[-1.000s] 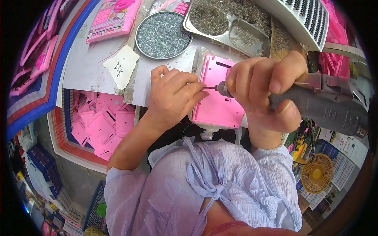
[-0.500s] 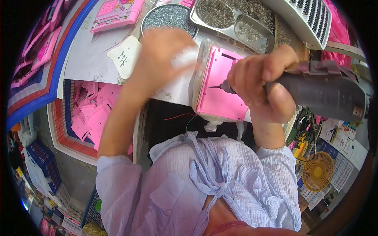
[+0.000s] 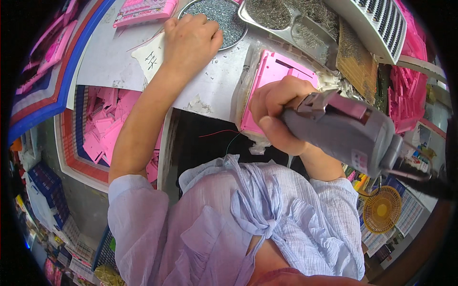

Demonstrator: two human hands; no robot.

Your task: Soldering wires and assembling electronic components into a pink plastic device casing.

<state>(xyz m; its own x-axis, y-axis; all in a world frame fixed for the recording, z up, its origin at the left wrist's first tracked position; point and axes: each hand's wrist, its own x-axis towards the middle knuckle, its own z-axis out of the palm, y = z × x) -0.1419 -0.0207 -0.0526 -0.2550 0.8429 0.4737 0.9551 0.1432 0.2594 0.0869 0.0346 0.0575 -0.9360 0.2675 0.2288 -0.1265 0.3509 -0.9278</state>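
Note:
My right hand (image 3: 281, 112) grips a grey electric screwdriver (image 3: 338, 128), its body slanting off to the right. The screwdriver's tip is hidden behind my fingers. Under that hand lies a flat pink plastic casing (image 3: 274, 66) in a plastic-wrapped holder at the table's front edge. My left hand (image 3: 193, 45) is back side up at the near left rim of a round metal tin (image 3: 234, 45) of small silvery screws (image 3: 214, 12). Its fingers are curled, and their tips are hidden, so whatever they hold cannot be made out.
Behind the casing stands a metal tray (image 3: 312, 45) with brownish screws. A white slotted rack (image 3: 377, 28) rises at the back right. A lined bin (image 3: 67, 138) of pink parts (image 3: 114, 128) sits at the left. Handwritten paper (image 3: 148, 59) lies beside my left hand.
My left hand has moved away from me to the tin's rim. The screwdriver has swung so its rear end points nearer to me, and my right hand has shifted left over the casing.

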